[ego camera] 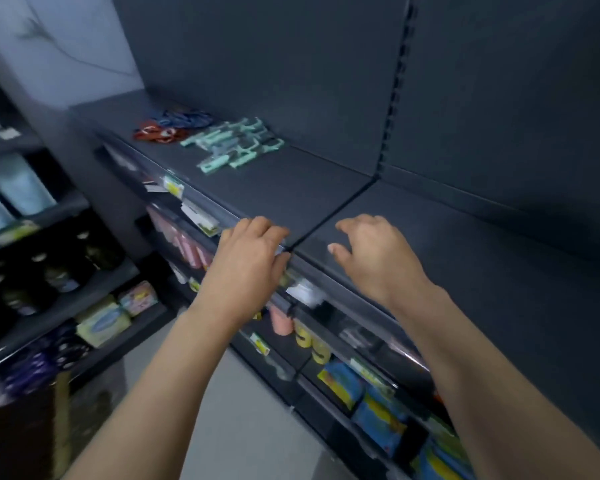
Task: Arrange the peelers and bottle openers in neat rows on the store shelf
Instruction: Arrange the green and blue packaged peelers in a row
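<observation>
here, peelers (232, 143) and bottle openers (170, 126) lie jumbled far left on the shelf (291, 192); left hand (246, 261) and right hand (374, 254) hover near its edge, grips loose, empty.

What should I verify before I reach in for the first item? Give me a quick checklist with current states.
1. Hands free: left hand and right hand are at the shelf's front edge and hold no item. Ok.
2. Peelers in rows: the teal ones lie in a jumbled pile. Not ok.
3. Bottle openers in rows: red and blue ones are heaped to the left of the peelers. Not ok.
4. Room for rows: bare shelf lies between the pile and the hands. Ok.
5. Item count: the picture is too blurred. Cannot tell.
</observation>
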Tool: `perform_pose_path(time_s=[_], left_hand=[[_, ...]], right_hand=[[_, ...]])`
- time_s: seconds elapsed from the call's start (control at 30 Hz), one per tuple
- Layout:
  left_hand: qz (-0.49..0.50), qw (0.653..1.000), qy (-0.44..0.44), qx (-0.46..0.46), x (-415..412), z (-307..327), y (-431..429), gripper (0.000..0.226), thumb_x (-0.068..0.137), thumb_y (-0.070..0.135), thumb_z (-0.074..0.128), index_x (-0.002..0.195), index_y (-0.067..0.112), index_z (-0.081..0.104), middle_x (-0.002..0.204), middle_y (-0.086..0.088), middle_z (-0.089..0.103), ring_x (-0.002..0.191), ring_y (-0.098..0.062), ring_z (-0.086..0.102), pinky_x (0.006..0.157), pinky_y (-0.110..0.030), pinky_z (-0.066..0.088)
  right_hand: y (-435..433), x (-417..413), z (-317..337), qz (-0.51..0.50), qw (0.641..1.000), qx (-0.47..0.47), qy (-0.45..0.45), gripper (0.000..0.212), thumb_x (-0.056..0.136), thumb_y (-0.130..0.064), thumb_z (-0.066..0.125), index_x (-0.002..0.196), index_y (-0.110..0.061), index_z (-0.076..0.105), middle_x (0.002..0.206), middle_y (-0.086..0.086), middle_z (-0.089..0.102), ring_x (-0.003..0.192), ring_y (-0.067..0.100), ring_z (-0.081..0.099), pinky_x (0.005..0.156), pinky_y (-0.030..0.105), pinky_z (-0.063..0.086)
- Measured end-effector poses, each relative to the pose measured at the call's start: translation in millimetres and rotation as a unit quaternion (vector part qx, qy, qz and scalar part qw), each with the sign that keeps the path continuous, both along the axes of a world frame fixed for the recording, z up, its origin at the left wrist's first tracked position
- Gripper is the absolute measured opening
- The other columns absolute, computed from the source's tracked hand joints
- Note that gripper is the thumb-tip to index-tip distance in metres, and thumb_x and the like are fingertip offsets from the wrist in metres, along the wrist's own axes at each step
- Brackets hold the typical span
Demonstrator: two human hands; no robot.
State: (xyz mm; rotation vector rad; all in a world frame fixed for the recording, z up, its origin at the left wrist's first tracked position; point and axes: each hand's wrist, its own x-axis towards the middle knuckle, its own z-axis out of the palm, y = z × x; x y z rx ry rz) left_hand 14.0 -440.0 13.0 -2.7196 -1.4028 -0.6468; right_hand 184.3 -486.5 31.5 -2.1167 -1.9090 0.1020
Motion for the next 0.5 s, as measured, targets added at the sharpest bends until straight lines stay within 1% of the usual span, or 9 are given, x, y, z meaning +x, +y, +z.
perform_pose_path(time_s=[0.1, 0.2, 0.3, 0.5], left_hand=[[0.019, 1.0, -0.007, -0.004, -43.1, 1.3, 29.9, 0.033, 0.09, 0.021, 0.058, 0.121, 0.01, 0.059, 0.113, -0.008, 0.058, 0.111, -0.031, 0.049, 0.093, -0.041, 0.036], [0.036, 0.999, -0.012, -0.011, -76.7, 1.8, 58.0, 0.032, 0.091, 0.021, 0.056, 0.122, 0.012, 0.059, 0.112, -0.006, 0.057, 0.11, -0.029, 0.049, 0.092, -0.037, 0.034], [0.052, 0.998, -0.025, -0.013, -102.6, 0.8, 87.7, 0.033, 0.092, 0.022, 0.055, 0.124, 0.013, 0.057, 0.115, -0.004, 0.056, 0.11, -0.027, 0.047, 0.093, -0.033, 0.031], [0.073, 0.997, -0.015, -0.026, -132.9, -3.1, 162.0, 0.034, 0.091, 0.022, 0.056, 0.124, 0.013, 0.057, 0.117, -0.005, 0.056, 0.11, -0.028, 0.047, 0.094, -0.036, 0.032]], right_hand=[[38.0, -41.9, -0.1, 0.013, 1.0, -0.002, 0.001, 0.034, 0.098, -0.031, 0.045, 0.122, -0.008, 0.054, 0.121, 0.01, 0.057, 0.115, 0.027, 0.047, 0.096, 0.038, 0.04], [73.4, -73.8, -1.4, 0.029, 1.0, -0.008, -0.002, 0.035, 0.097, -0.032, 0.046, 0.122, -0.008, 0.054, 0.12, 0.01, 0.057, 0.114, 0.028, 0.048, 0.096, 0.039, 0.041], [109.7, -97.1, -4.0, 0.04, 0.999, -0.011, -0.005, 0.035, 0.097, -0.032, 0.046, 0.122, -0.009, 0.054, 0.119, 0.009, 0.057, 0.114, 0.027, 0.048, 0.095, 0.038, 0.041], [194.5, -131.3, -11.8, 0.052, 0.999, 0.0, 0.013, 0.035, 0.097, -0.031, 0.048, 0.121, -0.007, 0.056, 0.117, 0.01, 0.059, 0.111, 0.027, 0.05, 0.093, 0.038, 0.043]])
